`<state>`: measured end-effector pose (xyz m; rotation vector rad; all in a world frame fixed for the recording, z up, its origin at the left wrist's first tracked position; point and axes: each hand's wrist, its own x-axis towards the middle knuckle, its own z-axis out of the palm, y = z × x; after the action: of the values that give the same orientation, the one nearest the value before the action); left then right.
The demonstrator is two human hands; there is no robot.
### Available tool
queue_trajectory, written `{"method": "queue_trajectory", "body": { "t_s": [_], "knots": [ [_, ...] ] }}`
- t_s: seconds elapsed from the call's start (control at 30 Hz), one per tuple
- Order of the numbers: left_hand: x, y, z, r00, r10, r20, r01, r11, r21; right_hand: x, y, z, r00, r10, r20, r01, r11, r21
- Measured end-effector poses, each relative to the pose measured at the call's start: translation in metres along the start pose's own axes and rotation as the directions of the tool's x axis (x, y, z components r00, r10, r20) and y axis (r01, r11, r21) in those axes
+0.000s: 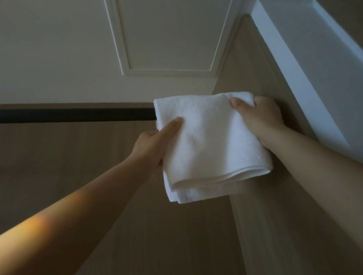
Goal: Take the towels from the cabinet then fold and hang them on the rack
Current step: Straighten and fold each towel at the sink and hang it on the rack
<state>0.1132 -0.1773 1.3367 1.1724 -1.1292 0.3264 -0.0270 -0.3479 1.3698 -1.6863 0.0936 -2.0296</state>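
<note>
A folded white towel (pixel 208 143) is draped over the right end of a black rack bar (pixel 59 115), its layered lower edges hanging toward me. My left hand (pixel 153 143) grips the towel's left edge, thumb pressed on the front face. My right hand (pixel 258 116) grips the upper right corner, thumb on the front, fingers behind. The bar's right end is hidden under the towel.
The bar runs left across a beige wood-grain wall (pixel 116 213). Another beige panel (pixel 247 65) meets it at a corner just right of the towel. A white moulded ceiling panel (pixel 162 25) is above, and a white door frame (pixel 293 73) lies to the right.
</note>
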Motion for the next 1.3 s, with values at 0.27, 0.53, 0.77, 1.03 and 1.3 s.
{"method": "queue_trajectory", "body": {
  "t_s": [0.27, 0.53, 0.77, 1.03, 1.3],
  "knots": [
    [-0.011, -0.012, -0.009, 0.989, 0.041, 0.142, -0.046, 0.999, 0.028, -0.018, 0.007, -0.011, 0.989, 0.058, 0.135, -0.059, 0.998, 0.001],
    [-0.021, -0.019, -0.01, 0.958, 0.029, 0.284, -0.016, 0.999, -0.047, -0.083, 0.044, -0.028, 0.945, 0.169, 0.28, -0.208, 0.971, 0.117],
    [-0.027, -0.035, -0.008, 0.964, 0.058, 0.26, -0.037, 0.996, -0.083, -0.09, 0.053, -0.018, 0.969, 0.151, 0.195, -0.179, 0.975, 0.135],
    [-0.032, -0.04, -0.016, 0.942, 0.053, 0.332, -0.041, 0.998, -0.044, -0.093, 0.065, -0.013, 0.924, 0.223, 0.311, -0.31, 0.912, 0.268],
    [-0.037, -0.044, -0.028, 0.941, 0.052, 0.336, -0.082, 0.994, 0.076, -0.09, 0.057, -0.015, 0.851, 0.255, 0.459, -0.478, 0.737, 0.477]
  ]
}}
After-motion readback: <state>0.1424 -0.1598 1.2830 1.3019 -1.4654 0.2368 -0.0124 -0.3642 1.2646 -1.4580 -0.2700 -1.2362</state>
